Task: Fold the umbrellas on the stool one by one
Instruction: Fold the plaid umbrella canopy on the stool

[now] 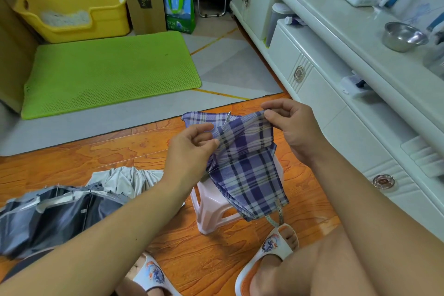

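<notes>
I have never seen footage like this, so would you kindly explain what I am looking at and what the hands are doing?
There is no machine here. The one picture comes from a camera worn on a person's head, looking down at their own two bare hands. The left hand and right hand each pinch the upper edge of a purple plaid umbrella, which drapes over a small pale stool on the orange floor. To the left a grey umbrella lies on the floor. Farther back is a green mat, and a white cabinet stands on the right.
</notes>
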### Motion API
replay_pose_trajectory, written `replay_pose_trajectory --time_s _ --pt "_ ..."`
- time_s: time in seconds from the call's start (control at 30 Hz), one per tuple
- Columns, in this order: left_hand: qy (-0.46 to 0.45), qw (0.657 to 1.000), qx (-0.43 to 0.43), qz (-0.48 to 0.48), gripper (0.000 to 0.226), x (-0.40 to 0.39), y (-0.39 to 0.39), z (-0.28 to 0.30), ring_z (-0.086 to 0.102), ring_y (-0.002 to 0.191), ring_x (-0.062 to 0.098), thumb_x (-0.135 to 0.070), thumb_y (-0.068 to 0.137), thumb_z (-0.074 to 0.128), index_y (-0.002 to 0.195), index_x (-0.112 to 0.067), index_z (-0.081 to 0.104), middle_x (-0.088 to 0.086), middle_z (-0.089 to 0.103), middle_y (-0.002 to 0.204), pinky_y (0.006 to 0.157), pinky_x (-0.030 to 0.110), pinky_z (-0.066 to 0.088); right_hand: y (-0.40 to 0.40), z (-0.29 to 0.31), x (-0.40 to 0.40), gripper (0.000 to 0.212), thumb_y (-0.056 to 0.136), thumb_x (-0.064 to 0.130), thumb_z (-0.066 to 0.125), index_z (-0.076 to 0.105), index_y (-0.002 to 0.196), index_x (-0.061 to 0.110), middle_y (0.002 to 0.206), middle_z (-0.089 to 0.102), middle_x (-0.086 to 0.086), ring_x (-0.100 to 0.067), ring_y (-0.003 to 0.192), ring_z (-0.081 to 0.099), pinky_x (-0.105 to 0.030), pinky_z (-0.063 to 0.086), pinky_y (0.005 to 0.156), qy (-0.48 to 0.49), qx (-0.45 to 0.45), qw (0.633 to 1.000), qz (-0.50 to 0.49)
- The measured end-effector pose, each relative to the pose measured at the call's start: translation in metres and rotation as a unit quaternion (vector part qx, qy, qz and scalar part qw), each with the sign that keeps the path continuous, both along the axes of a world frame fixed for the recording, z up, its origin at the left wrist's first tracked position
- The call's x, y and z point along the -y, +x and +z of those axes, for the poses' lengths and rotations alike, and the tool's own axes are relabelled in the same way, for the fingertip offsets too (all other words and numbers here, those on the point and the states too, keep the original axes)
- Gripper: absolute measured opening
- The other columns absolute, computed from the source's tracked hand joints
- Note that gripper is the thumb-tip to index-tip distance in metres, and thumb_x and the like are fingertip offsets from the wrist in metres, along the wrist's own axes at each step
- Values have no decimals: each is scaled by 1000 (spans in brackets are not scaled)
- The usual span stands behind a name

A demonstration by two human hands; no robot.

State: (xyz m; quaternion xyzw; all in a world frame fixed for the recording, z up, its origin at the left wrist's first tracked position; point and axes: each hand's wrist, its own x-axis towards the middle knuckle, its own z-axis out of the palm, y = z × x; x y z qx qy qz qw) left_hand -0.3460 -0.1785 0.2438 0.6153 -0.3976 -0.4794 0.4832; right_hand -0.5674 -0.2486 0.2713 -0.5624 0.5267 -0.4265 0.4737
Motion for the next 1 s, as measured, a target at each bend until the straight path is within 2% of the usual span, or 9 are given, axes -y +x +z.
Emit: replay_pose_trajectory --time_s 0.13,0.23,0.37,0.43,0.57,0.63,0.7,0.83,1.0 --pt "-16 993 115 -22 25 1 -2 -4 64 82 9 -22 89 78 113 -26 71 -7 67 96 69 21 52 2 0 -1 16 96 4 65 74 105 15 93 77 1 -15 93 74 -24 58 82 -1 7 1000 10" --pt "-42 986 158 -13 6 6 -2 -7 63 77 16 -21 90 75 89 -25 72 0 68 83 67 28 49 0 -2 1 18 97 7 64 71 110 18 100 76 -2 -16 97 72 -28 58 87 -2 -13 1000 2" --pt "-61 979 196 -1 14 13 1 -7 59 90 21 -20 86 74 79 -29 67 4 62 93 79 33 47 -19 -15 -4 9 98 24 63 65 101 16 97 71 -5 -19 89 70 -43 60 87 47 -192 978 -63" --pt "-66 984 163 -29 10 13 0 -7 64 89 22 -17 88 71 82 -24 66 3 67 91 81 39 52 -30 -25 -18 23 99 33 62 62 96 11 98 70 -9 -20 85 68 -44 59 80 192 -277 941 -26" --pt "-63 983 133 -106 11 3 -11 -9 57 72 12 -15 97 62 87 -17 57 14 65 86 65 28 46 -44 -54 -55 35 93 28 71 65 124 11 130 61 -5 -22 113 62 -36 58 84 434 -418 777 184" --pt "-74 978 121 -156 12 -5 -18 -9 65 91 0 -13 99 59 89 -14 53 9 69 94 71 23 51 -47 -72 -69 43 91 27 72 64 132 15 133 61 -5 -25 118 62 -36 57 84 440 -440 746 237" --pt "-83 968 115 -208 13 -14 -23 -11 63 115 -2 -12 101 57 91 -17 51 -6 70 119 86 35 58 -54 -79 -77 37 91 26 69 68 127 17 127 67 -6 -24 110 65 -36 56 89 397 -447 761 252" --pt "-99 941 161 -280 11 -23 -31 -20 68 104 22 -17 102 57 95 -25 52 -20 62 134 79 52 57 -78 -66 -91 26 89 19 66 77 113 25 123 71 8 -14 111 64 -39 53 102 343 -419 791 285" --pt "-152 885 264 -353 23 -39 -48 -55 55 125 2 -14 99 59 91 -32 47 -15 57 136 89 34 54 -109 -69 -115 29 94 2 56 73 118 7 124 70 -9 -26 111 66 -41 56 94 339 -581 643 366"
